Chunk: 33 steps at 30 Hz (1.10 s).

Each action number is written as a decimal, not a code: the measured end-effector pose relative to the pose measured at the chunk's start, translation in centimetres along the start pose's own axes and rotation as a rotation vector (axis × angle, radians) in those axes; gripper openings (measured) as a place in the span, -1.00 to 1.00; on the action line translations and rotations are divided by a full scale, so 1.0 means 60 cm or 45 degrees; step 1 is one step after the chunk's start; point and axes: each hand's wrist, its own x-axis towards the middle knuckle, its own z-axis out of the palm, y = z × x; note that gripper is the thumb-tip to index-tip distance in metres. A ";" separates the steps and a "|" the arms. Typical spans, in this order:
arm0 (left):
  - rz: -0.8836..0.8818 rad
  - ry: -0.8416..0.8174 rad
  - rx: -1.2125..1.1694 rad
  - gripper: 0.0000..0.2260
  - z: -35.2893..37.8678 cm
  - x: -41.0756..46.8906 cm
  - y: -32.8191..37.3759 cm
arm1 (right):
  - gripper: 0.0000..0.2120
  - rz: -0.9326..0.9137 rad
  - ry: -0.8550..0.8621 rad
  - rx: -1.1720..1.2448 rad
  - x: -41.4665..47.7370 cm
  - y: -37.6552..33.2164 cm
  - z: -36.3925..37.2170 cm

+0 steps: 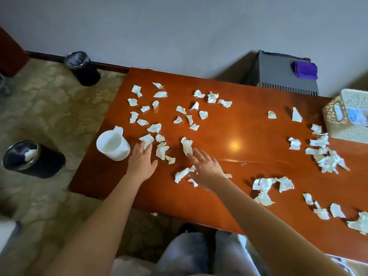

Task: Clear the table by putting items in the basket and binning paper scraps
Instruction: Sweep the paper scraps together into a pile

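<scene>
On the table (pixel 249 136), both hands, left hand (pixel 141 160) and right hand (pixel 206 168), lie flat with fingers spread apart, probably to sweep the scraps (pixel 155 128) together for the bin (pixel 32 158).

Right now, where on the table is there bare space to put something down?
The widest bare patch on the table lies right of the right hand, between the centre scraps and the right-edge pile near the basket. It is crowded around the left hand and white cup.
</scene>
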 end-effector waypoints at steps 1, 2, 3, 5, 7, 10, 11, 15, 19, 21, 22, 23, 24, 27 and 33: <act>0.001 -0.002 0.014 -0.44 0.005 0.005 -0.005 | -0.39 -0.033 -0.005 -0.051 0.006 -0.007 0.010; 0.002 -0.015 0.028 -0.43 0.011 0.011 -0.009 | -0.40 -0.070 -0.008 -0.090 0.013 -0.013 0.020; 0.005 -0.036 0.041 -0.42 0.016 0.017 -0.013 | -0.40 -0.106 -0.009 -0.126 0.020 -0.019 0.031; 0.020 -0.088 0.057 -0.40 0.028 0.025 -0.018 | -0.38 -0.180 -0.018 -0.207 0.028 -0.028 0.048; 0.038 -0.137 0.062 -0.41 0.040 0.029 -0.017 | -0.37 -0.230 -0.040 -0.278 0.028 -0.033 0.061; 0.062 -0.174 0.105 -0.42 0.058 0.029 -0.002 | -0.29 -0.229 -0.072 -0.296 0.018 -0.029 0.074; 0.073 -0.174 0.119 -0.41 0.064 0.026 0.005 | -0.26 -0.220 -0.069 -0.285 0.015 -0.024 0.077; 0.188 -0.160 0.155 -0.42 0.085 0.015 0.044 | -0.26 -0.172 -0.039 -0.252 0.001 0.013 0.086; 0.293 -0.160 0.202 -0.42 0.100 0.007 0.099 | -0.25 -0.087 -0.010 -0.245 -0.022 0.072 0.091; 0.334 -0.177 0.191 -0.42 0.107 0.001 0.128 | -0.27 -0.031 -0.002 -0.229 -0.037 0.103 0.088; 0.352 -0.189 0.184 -0.42 0.110 -0.003 0.143 | -0.29 -0.011 0.013 -0.224 -0.044 0.118 0.087; 0.372 -0.200 0.185 -0.42 0.113 -0.007 0.159 | -0.31 0.006 0.039 -0.216 -0.051 0.133 0.087; 0.393 -0.211 0.192 -0.42 0.116 -0.010 0.174 | -0.35 0.023 0.067 -0.204 -0.058 0.148 0.089; 0.455 -0.252 0.210 -0.42 0.125 -0.021 0.225 | -0.42 0.087 0.147 -0.154 -0.080 0.195 0.093; 0.512 -0.296 0.268 -0.42 0.140 -0.046 0.313 | -0.47 0.161 0.133 -0.084 -0.118 0.273 0.083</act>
